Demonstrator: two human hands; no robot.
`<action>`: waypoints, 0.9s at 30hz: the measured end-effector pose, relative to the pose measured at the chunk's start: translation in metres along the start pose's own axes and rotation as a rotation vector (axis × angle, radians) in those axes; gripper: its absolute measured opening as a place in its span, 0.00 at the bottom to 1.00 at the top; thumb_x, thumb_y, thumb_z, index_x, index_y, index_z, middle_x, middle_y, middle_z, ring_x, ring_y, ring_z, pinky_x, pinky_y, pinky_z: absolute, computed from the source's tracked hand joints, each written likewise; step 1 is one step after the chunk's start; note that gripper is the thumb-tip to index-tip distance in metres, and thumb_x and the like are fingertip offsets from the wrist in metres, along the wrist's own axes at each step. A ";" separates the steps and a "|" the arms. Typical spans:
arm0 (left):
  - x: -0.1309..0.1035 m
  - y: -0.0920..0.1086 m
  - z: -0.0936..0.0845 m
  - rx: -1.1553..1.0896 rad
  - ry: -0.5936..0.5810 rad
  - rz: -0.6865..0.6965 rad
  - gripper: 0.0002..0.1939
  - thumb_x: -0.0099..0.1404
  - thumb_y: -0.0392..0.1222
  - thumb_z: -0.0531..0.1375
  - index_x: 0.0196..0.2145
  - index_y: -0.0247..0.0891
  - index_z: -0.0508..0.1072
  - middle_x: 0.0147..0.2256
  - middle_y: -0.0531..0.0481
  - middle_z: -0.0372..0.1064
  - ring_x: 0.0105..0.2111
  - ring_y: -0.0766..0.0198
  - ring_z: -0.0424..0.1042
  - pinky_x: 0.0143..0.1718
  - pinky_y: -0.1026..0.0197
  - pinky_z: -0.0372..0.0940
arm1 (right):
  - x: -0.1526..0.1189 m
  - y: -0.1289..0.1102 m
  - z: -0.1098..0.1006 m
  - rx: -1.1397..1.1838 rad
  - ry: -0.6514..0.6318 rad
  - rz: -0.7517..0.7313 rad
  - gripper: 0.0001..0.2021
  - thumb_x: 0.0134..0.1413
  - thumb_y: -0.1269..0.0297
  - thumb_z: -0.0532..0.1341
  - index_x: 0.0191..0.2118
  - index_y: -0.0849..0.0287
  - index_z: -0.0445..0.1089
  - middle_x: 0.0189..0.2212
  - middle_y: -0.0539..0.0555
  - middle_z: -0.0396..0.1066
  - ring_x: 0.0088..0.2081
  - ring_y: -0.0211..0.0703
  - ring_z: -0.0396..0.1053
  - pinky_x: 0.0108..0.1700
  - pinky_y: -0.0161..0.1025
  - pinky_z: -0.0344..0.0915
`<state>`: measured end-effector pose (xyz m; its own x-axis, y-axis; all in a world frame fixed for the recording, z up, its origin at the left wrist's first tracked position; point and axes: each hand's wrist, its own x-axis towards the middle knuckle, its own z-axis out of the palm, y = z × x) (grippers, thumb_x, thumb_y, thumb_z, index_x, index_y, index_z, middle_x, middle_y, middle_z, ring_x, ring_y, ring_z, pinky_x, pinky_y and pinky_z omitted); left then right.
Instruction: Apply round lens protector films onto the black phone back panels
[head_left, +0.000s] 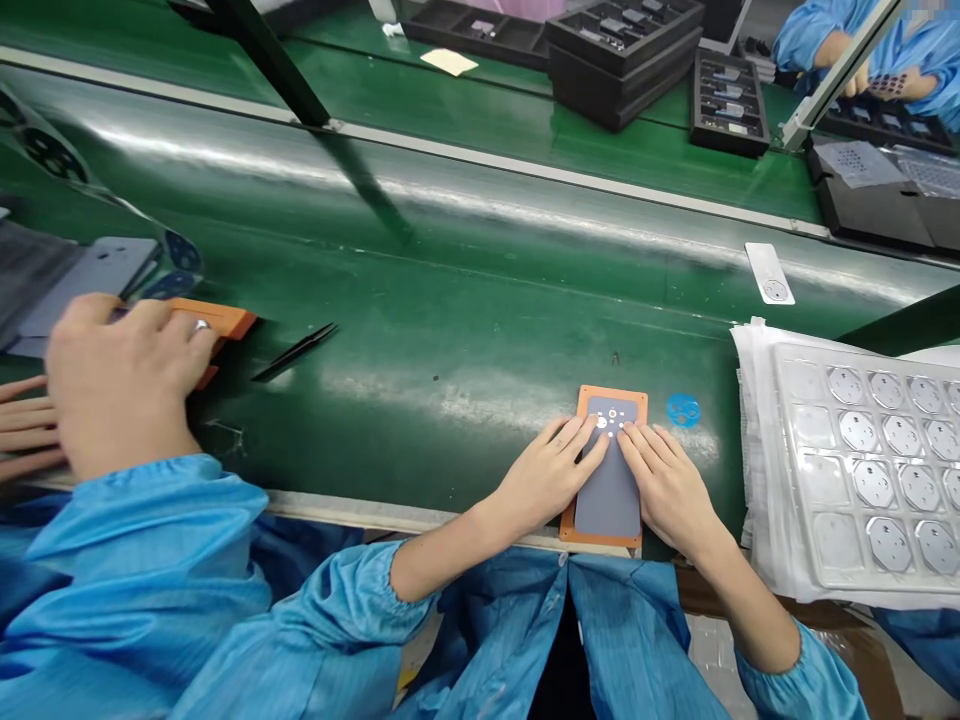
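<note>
A flat grey rectangular panel [611, 490] with small round holes near its top lies in an orange rectangular holder [592, 398] at the near edge of the green tabletop [465, 330]. The left hand [544, 480] and right hand [667, 485] rest on it, fingers [589, 440] pressed together and flat, covering its side edges. A small blue round disc [682, 409] lies just beside the holder.

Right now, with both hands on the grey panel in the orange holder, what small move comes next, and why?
Probably press the small white piece down with the left hand and right hand: their fingertips meet at the hole cluster atop the grey panel, seated in the orange holder.
</note>
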<state>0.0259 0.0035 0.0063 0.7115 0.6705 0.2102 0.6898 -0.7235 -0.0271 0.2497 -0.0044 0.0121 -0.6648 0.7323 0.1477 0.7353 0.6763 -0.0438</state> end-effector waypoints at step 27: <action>0.101 -0.075 0.022 -0.824 -0.320 -0.244 0.13 0.63 0.48 0.61 0.40 0.38 0.80 0.39 0.48 0.78 0.39 0.56 0.73 0.41 0.59 0.62 | -0.007 -0.008 0.006 -0.048 -0.049 0.042 0.28 0.58 0.79 0.49 0.64 0.75 0.59 0.64 0.69 0.60 0.65 0.59 0.57 0.63 0.54 0.60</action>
<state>0.0491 0.1288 0.0084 0.6465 0.7447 -0.1658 0.5996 -0.3616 0.7140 0.2478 -0.0144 0.0057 -0.6382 0.7636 0.0982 0.7673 0.6413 -0.0012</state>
